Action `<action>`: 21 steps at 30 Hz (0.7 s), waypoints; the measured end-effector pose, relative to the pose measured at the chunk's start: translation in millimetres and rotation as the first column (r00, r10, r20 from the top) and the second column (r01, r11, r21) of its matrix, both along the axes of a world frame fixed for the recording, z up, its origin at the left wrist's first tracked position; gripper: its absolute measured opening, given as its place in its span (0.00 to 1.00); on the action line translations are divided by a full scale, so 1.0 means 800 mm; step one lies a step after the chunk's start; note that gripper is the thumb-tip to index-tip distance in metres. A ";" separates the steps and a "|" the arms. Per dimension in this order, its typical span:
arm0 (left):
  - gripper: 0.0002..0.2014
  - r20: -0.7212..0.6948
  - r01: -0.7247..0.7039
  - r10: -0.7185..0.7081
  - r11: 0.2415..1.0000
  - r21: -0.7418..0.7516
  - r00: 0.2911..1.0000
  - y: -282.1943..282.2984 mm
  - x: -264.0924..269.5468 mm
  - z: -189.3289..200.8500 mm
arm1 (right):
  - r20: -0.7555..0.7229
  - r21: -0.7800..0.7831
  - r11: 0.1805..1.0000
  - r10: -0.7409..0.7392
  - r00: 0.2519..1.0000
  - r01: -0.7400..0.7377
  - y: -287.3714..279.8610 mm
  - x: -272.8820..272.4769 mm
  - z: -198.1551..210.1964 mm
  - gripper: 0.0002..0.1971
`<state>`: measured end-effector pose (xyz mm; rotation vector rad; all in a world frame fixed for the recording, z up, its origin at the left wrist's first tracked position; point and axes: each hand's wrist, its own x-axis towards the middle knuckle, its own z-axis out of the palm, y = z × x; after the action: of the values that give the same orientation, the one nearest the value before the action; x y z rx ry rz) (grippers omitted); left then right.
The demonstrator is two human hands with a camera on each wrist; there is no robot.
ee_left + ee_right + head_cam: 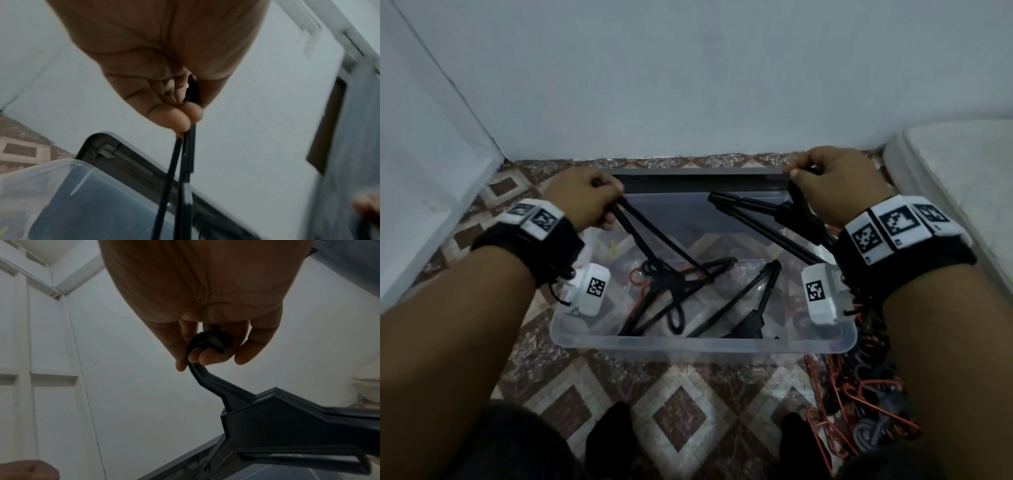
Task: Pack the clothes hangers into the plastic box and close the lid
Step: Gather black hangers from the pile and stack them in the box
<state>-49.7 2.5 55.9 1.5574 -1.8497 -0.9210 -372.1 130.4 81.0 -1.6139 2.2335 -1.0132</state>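
Note:
A clear plastic box [702, 344] stands on the tiled floor, with several black hangers [739, 305] lying inside. Its dark grey lid [698, 178] leans behind it against the wall. My left hand [585, 198] grips the thin end of a black hanger [650, 246] over the box's left side; the left wrist view shows my fingers [176, 120] curled round its black bars [180, 170]. My right hand [832, 181] holds the hook of a stack of black hangers [767, 212] above the box's right side. Its fingers [207, 356] pinch that hook [205, 340] in the right wrist view.
A heap of red and grey hangers [859, 404] lies on the floor right of the box. A white mattress edge [945, 164] is at the right, a white wall behind and a white panel [421, 171] at the left. My dark feet [613, 435] stand before the box.

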 end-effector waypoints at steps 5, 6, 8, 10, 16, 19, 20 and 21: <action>0.21 -0.483 -0.242 0.293 0.956 0.167 0.825 -0.026 0.036 0.015 | 0.015 -0.011 0.994 0.113 0.994 -0.112 0.003 0.003 -0.002 0.08; 0.26 -0.508 -0.277 0.340 0.940 0.198 0.791 -0.032 0.041 0.014 | 0.016 -0.003 0.992 0.130 0.991 -0.130 0.003 0.003 -0.002 0.10; 0.33 -0.512 -0.326 0.409 0.912 0.248 0.755 -0.041 0.047 0.007 | 0.069 0.014 0.985 0.169 0.983 -0.171 0.001 0.008 -0.001 0.13; 0.35 -0.482 -0.340 0.441 0.896 0.285 0.757 -0.042 0.046 0.000 | 0.180 0.004 0.975 0.216 0.960 -0.220 0.000 0.017 0.000 0.19; 0.33 -0.397 -0.360 0.505 0.849 0.386 0.766 -0.043 0.029 -0.014 | 0.198 -0.007 0.919 0.388 0.900 -0.395 0.008 0.037 0.007 0.29; 0.30 -0.388 -0.336 0.515 0.832 0.441 0.765 -0.042 0.025 -0.020 | 0.246 -0.016 0.896 0.434 0.867 -0.444 0.010 0.043 0.012 0.22; 0.29 -0.382 -0.323 0.509 0.830 0.454 0.771 -0.042 0.022 -0.024 | 0.220 -0.011 0.895 0.438 0.872 -0.446 0.010 0.045 0.013 0.17; 0.28 -0.375 -0.309 0.498 0.832 0.461 0.782 -0.041 0.021 -0.026 | 0.182 -0.004 0.896 0.437 0.881 -0.444 0.010 0.045 0.013 0.11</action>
<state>-33.3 -30.0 35.0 1.6607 -0.9571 -1.3527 -335.8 138.4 91.5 -1.8177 1.6479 -0.9346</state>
